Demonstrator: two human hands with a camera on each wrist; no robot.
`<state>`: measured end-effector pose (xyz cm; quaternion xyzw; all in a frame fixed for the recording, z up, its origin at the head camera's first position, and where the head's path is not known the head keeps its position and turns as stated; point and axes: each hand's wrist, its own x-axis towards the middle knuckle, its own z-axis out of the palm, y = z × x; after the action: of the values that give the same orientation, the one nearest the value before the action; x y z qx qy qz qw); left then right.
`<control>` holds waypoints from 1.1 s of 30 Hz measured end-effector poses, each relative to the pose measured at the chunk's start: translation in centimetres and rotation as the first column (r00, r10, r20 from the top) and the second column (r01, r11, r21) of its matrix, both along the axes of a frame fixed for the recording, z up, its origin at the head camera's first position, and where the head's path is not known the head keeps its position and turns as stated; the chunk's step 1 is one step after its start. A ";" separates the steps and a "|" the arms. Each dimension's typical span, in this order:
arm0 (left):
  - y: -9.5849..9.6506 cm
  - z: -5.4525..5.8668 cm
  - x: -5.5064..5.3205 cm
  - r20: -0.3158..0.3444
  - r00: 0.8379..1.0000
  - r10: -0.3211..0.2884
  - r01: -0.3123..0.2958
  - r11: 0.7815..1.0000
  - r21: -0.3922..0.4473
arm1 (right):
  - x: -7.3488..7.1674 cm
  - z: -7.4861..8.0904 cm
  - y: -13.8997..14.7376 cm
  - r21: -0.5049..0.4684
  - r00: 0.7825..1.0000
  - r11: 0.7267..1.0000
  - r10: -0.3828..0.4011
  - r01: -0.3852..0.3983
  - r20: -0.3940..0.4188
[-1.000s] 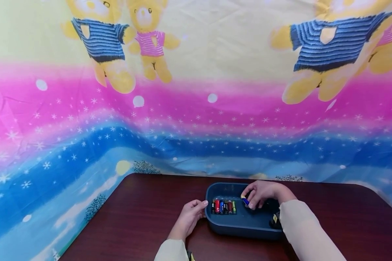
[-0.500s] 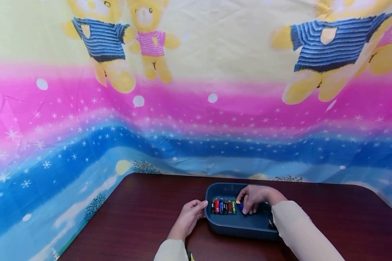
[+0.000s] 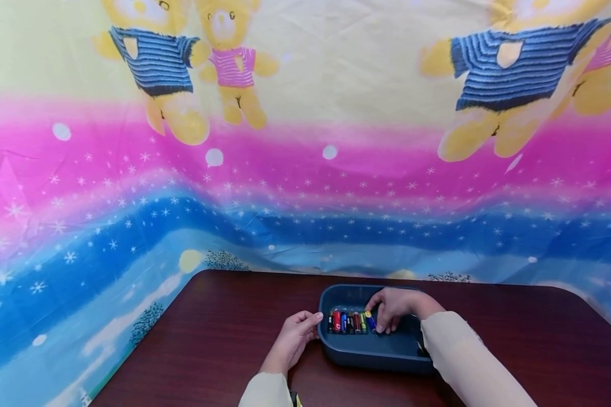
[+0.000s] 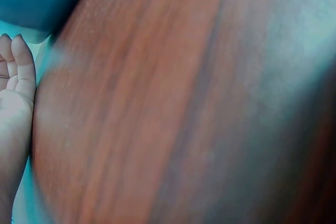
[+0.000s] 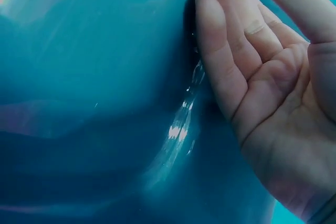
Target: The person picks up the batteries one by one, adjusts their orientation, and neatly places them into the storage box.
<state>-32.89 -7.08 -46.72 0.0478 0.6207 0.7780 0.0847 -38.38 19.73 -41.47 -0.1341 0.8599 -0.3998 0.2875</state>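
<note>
A dark blue-grey plastic tray [image 3: 382,362] stands on the table. My left hand [image 3: 296,334] grips its left end, thumb on the rim and fingers below it outside the wall. Inside the tray, my right hand [image 3: 396,308] pinches a blue battery with a yellow end [image 3: 370,321] between thumb and fingertips. That battery leans slightly, right beside a row of several batteries [image 3: 338,322] lying side by side in red, blue, black and yellow-green. In the right wrist view the palm and curled fingers [image 5: 212,35] show, with only a speck of the battery visible past them.
The tray rests on a dark red-brown wooden table [image 3: 224,322]. Behind it hangs a printed cloth backdrop [image 3: 305,169] with bears and snowflakes. The right forearm sleeve [image 3: 468,350] crosses over the tray's right end and hides it.
My right hand has moved left and down with the blue battery, bringing it from the tray's middle to the right end of the row, more upright. The left hand has stayed on the rim.
</note>
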 end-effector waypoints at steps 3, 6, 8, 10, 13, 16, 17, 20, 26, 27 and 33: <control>0.0 0.0 0.0 -0.003 1.000 0.004 -0.004 1.000 -0.014 | -0.1 0.1 0.0 -0.018 1.000 1.000 0.002 -0.002 0.008; -0.1 0.0 0.0 -0.007 1.000 0.005 -0.005 1.000 -0.027 | -0.2 0.1 0.1 -0.040 1.000 0.999 0.002 -0.001 0.028; -0.1 0.1 0.0 -0.004 1.000 0.006 -0.006 1.000 -0.031 | -0.2 0.2 0.2 -0.052 0.999 0.999 0.011 -0.009 0.039; -0.1 0.1 -0.1 -0.004 1.000 0.007 -0.007 0.999 -0.032 | -0.3 0.3 0.3 -0.067 0.998 0.998 0.018 -0.014 0.053; -0.1 0.2 -0.1 0.001 1.000 0.009 -0.009 0.999 -0.030 | -0.3 0.4 0.4 -0.083 0.997 0.996 0.034 -0.028 0.069; -0.1 0.2 -0.2 0.000 1.000 0.008 -0.008 1.000 -0.030 | -0.5 0.5 0.4 -0.099 0.995 0.995 0.036 -0.027 0.092; -0.1 0.2 -0.2 -0.001 1.000 0.008 -0.008 1.000 -0.028 | -0.5 0.5 0.4 -0.100 0.995 0.995 0.036 -0.026 0.096; -0.2 0.3 -0.2 -0.006 1.000 0.008 -0.008 1.000 -0.025 | -0.6 0.6 0.4 -0.099 0.994 0.995 0.041 -0.031 0.102; -0.1 0.1 -0.1 -0.009 1.000 0.006 -0.007 1.000 -0.019 | -0.5 1.2 0.6 -0.073 0.992 0.997 0.042 -0.033 0.120; -0.1 0.0 -0.1 -0.012 1.000 0.007 -0.007 1.000 -0.021 | -0.5 1.2 0.6 -0.068 0.992 0.997 0.042 -0.034 0.121; 0.0 -0.3 -0.2 0.004 1.000 0.001 -0.001 1.000 -0.019 | -0.4 1.8 1.2 -0.053 0.995 0.999 0.016 -0.010 0.100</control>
<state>-33.08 -7.10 -46.99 0.0450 0.6278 0.7723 0.0858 -38.76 20.93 -39.67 -0.1271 0.8327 -0.4268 0.3292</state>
